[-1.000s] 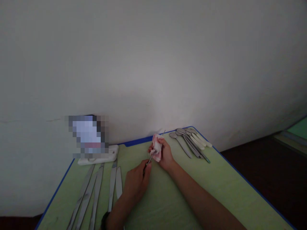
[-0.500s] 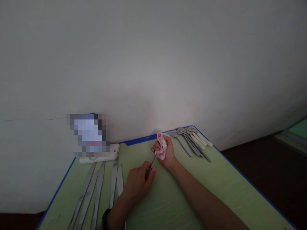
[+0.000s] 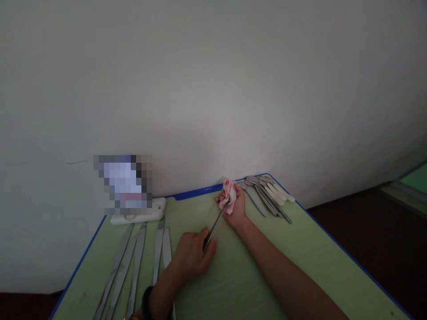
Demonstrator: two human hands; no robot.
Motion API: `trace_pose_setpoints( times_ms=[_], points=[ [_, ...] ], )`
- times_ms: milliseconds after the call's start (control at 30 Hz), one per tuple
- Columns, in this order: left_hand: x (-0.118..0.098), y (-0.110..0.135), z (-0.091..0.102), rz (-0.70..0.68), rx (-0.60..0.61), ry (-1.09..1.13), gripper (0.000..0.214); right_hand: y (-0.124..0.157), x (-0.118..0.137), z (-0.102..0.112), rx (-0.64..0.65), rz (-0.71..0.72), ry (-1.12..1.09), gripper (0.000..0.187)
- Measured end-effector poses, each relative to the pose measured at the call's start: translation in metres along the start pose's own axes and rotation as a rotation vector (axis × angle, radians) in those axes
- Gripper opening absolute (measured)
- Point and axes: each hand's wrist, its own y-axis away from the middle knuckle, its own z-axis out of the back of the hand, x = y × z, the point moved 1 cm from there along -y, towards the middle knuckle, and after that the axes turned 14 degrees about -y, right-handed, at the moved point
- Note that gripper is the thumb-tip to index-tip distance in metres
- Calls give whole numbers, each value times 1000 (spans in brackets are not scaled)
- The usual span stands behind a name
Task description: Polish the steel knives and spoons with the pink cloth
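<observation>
Above the middle of a green table, my left hand [image 3: 193, 253], with a dark band on its wrist, is closed around one end of a slim metal piece of cutlery [image 3: 215, 226]. Its far end runs into a folded pink and white cloth [image 3: 228, 195]; the cloth hides what kind of cutlery it is. The cloth lies in my right hand [image 3: 239, 208], whose fingers curl around it from behind. Several metal table knives [image 3: 136, 266] lie side by side left of my left hand, partly under the forearm. Right of my right hand rests a bunch of metal spoons [image 3: 263, 195].
White-handled cutlery [image 3: 276, 194] lies beside the spoons. At the table's back left, a blurred screen [image 3: 123, 180] leans above a white device [image 3: 140, 213]. The green table [image 3: 300, 266] has a blue edge and meets a pale wall [image 3: 213, 89] behind.
My right hand and the cloth have shifted slightly right and away along the cutlery, so more of its metal length shows. My left hand has stayed nearly in place, still gripping.
</observation>
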Motion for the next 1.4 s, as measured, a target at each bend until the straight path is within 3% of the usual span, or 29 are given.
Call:
trace_pose_setpoints(
  times_ms=[400, 700, 1167, 1400],
  points=[
    [0, 3, -3, -22, -66, 35, 30, 1, 3, -2, 21, -14, 11, 29],
    [1, 2, 1, -34, -58, 107, 33, 5, 6, -2, 41, -5, -43, 45],
    [3, 3, 0, -58, -98, 90, 38, -8, 16, 4, -86, 227, -5, 24],
    [3, 4, -1, -45, -121, 85, 39, -8, 17, 3, -36, 204, 29, 25]
  ],
)
